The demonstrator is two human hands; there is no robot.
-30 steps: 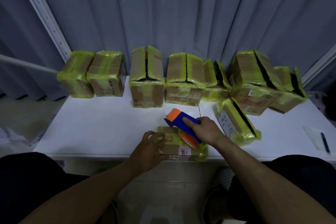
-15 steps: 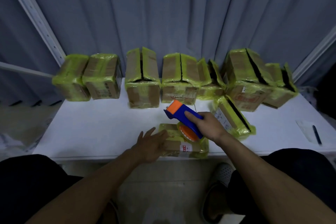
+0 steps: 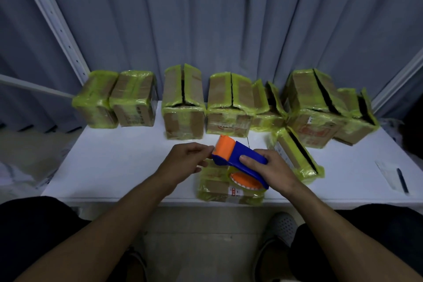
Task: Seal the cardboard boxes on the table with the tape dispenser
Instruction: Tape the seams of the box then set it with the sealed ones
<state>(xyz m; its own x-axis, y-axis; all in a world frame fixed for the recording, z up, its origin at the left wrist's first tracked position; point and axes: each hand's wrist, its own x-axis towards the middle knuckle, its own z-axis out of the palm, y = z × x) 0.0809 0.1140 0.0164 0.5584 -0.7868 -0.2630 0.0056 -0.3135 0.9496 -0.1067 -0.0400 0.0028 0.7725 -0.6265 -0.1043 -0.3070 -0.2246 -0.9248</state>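
A pleated grey-blue curtain (image 3: 229, 18) hangs behind a white table (image 3: 114, 162), where a person seated at the near edge works with both bare hands. Along the table's far side stands a row of cardboard boxes (image 3: 183, 103) edged in yellow-green tape, several showing a dark open slit along the top seam. One more slit box (image 3: 295, 155) lies tilted in front of the row, to the right. A flatter box (image 3: 219, 188), wrapped in the same tape, lies at the near edge, between the forearms. The blue-and-orange tape dispenser (image 3: 242, 160) is held just above that box, its orange roller end pointing left and away and its tape roll low over the carton. The right hand (image 3: 272, 171) grips the dispenser's blue handle, fingers wrapped over the top. The left hand (image 3: 185, 162) is curled, its fingertips at the orange roller end; whether it pinches tape cannot be told. At the far right, a dark pen (image 3: 402, 181) rests on a slip of paper (image 3: 389, 171).
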